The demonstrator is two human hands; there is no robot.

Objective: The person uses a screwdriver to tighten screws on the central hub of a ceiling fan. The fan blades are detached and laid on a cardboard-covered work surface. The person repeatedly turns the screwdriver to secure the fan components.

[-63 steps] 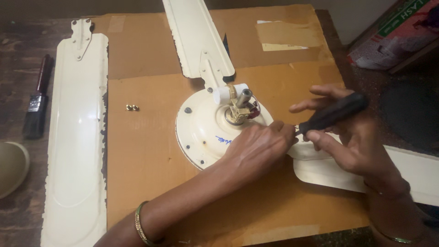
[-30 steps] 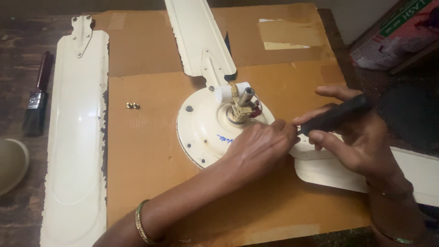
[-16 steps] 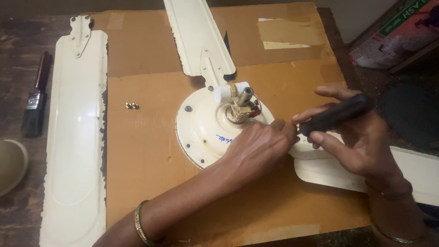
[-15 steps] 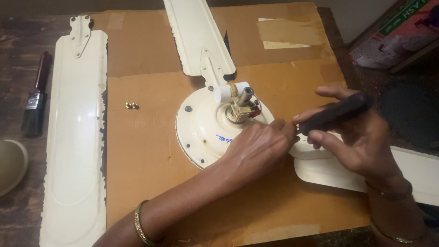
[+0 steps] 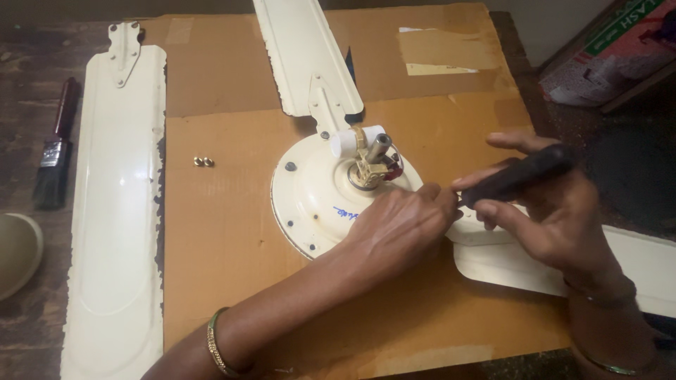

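The right hand grips one black screwdriver by its thick handle, tip pointing at the fan. The left hand rests on the fan, fingers pinched by the screwdriver tip; what they pinch is hidden. One big brown cardboard sheet covers the dark wooden tabletop. Three long cream metal fan blades show: one loose blade lies flat at the left, with chipped paint on its edges. One round cream fan motor sits in the middle. One paintbrush lies far left. Two tiny brass nuts sit together.
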